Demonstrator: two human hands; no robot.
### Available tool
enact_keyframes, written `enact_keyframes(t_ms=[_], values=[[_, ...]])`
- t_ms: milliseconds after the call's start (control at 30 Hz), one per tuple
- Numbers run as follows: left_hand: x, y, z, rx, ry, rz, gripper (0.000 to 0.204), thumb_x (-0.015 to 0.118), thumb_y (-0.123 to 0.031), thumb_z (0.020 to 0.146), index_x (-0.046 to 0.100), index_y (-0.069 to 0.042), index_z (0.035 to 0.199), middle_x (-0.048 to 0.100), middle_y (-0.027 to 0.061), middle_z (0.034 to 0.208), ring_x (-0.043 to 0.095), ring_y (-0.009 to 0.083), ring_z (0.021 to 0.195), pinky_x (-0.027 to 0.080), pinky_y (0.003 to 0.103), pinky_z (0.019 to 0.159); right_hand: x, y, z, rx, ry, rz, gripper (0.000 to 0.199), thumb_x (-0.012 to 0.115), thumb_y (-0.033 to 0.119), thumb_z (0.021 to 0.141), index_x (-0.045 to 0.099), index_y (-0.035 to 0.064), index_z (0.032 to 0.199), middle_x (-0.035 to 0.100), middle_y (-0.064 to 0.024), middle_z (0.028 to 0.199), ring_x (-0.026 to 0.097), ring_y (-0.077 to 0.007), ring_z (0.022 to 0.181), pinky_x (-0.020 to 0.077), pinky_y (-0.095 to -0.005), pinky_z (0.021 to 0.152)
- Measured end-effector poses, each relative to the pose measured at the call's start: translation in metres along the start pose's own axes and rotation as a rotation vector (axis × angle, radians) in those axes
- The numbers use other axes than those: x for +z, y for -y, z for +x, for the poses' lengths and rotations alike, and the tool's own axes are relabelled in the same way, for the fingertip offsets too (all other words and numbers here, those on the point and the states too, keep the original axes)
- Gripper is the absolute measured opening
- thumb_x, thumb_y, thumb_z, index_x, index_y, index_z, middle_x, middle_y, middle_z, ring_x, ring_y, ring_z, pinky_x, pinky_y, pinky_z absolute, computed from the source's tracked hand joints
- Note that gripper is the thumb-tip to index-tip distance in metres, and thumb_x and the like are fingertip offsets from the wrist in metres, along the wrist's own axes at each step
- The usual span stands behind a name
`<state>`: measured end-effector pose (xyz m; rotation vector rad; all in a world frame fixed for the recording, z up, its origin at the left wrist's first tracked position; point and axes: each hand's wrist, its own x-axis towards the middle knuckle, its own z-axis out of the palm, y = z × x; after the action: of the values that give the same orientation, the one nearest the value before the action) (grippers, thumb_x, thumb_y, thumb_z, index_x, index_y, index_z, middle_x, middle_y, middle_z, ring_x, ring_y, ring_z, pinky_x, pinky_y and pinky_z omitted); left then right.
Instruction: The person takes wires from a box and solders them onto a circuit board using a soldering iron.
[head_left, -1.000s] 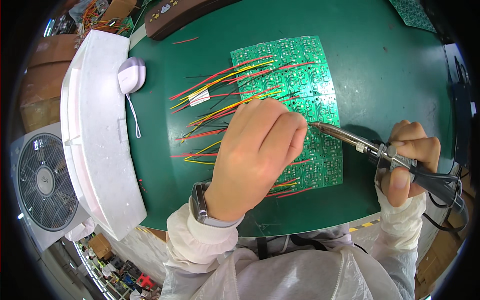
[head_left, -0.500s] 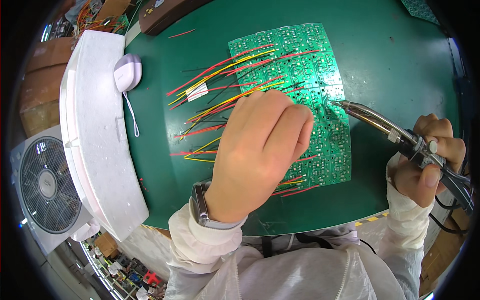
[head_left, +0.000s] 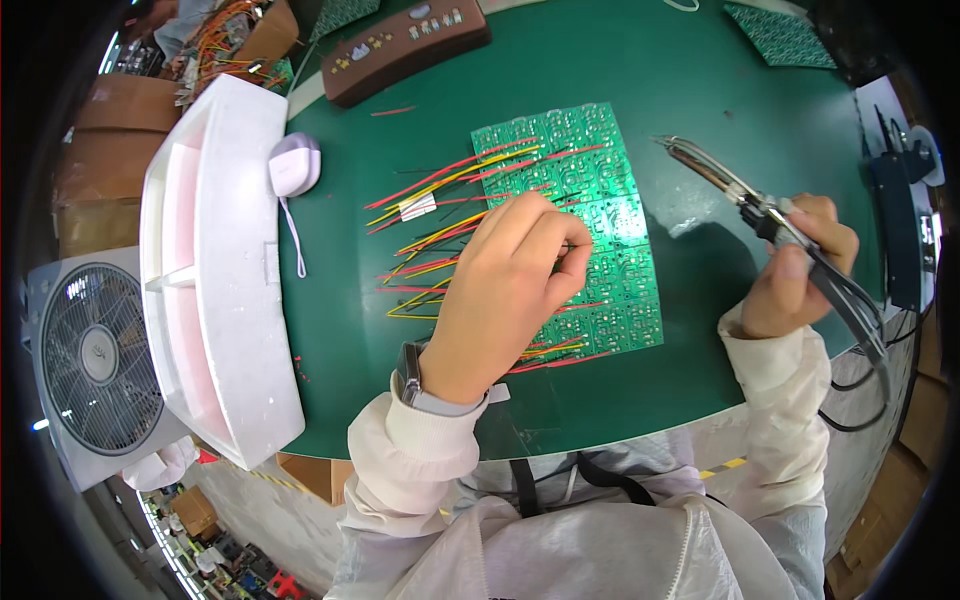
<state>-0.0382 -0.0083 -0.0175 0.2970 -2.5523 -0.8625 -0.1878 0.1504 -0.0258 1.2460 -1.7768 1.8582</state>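
A green panel of circuit boards (head_left: 625, 270) lies on the green table. Red, yellow and black wires (head_left: 430, 190) stick out from its left side in bundles. My left hand (head_left: 505, 295) rests over the panel's left half, thumb and fingers pinched together; whatever sits between the fingertips is hidden. In my right hand (head_left: 805, 260) is a soldering iron (head_left: 735, 188) with a wire-feed tube along it. Its tip points up and left, apart from the panel, past the panel's right edge. More wires (head_left: 560, 355) lie at the panel's near edge, below my left hand.
At the left stands a white foam box (head_left: 245, 300) with compartments; a lilac case (head_left: 295, 165) with a strap is beside it. A brown case (head_left: 405, 50) lies at the back. Another circuit panel (head_left: 780, 38) is far right, and a dark device (head_left: 895, 230) stands at the right edge. A fan (head_left: 98, 355) is beyond the box.
The soldering iron's tip has left the panel and moved to its right, over the table. My left hand stays pinched over the panel. The whole view has shifted.
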Motion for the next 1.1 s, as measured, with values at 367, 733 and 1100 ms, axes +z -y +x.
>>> enact_keyframes(t_ms=[367, 733, 1100], values=[[0.0, -0.002, 0.009, 0.147, -0.02, -0.065, 0.011, 0.057, 0.002, 0.067, 0.048, 0.0, 0.072, 0.045, 0.0073, 0.069, 0.049, 0.019, 0.064, 0.042, 0.027, 0.056, 0.004, -0.001, 0.002, 0.053, -0.194, -0.022, 0.015, 0.048, 0.008, 0.078, 0.044, 0.0013, 0.091, 0.043, -0.0054, 0.079, 0.04, -0.0101, 0.066, 0.0339, -0.0228, 0.062], [-0.025, -0.007, -0.008, 0.239, -0.128, 0.096, 0.011, 0.053, -0.005, 0.073, 0.048, -0.003, 0.082, 0.05, 0.0093, 0.077, 0.051, 0.0263, 0.073, 0.041, 0.034, 0.065, -0.012, 0.006, -0.037, 0.301, -0.438, 0.001, 0.017, 0.048, 0.012, 0.082, 0.045, 0.0018, 0.096, 0.044, -0.0045, 0.085, 0.041, -0.0089, 0.072, 0.0351, -0.0208, 0.066], [-0.059, -0.033, -0.149, -0.201, -0.598, 0.134, 0.021, 0.065, -0.012, 0.066, 0.046, -0.006, 0.073, 0.053, 0.0064, 0.084, 0.05, 0.0235, 0.077, 0.035, 0.034, 0.07, -0.015, 0.015, -0.038, 0.444, -0.471, 0.068, 0.016, 0.049, 0.013, 0.082, 0.046, 0.0034, 0.095, 0.048, -0.0025, 0.079, 0.042, -0.0069, 0.066, 0.0353, -0.0187, 0.059]])
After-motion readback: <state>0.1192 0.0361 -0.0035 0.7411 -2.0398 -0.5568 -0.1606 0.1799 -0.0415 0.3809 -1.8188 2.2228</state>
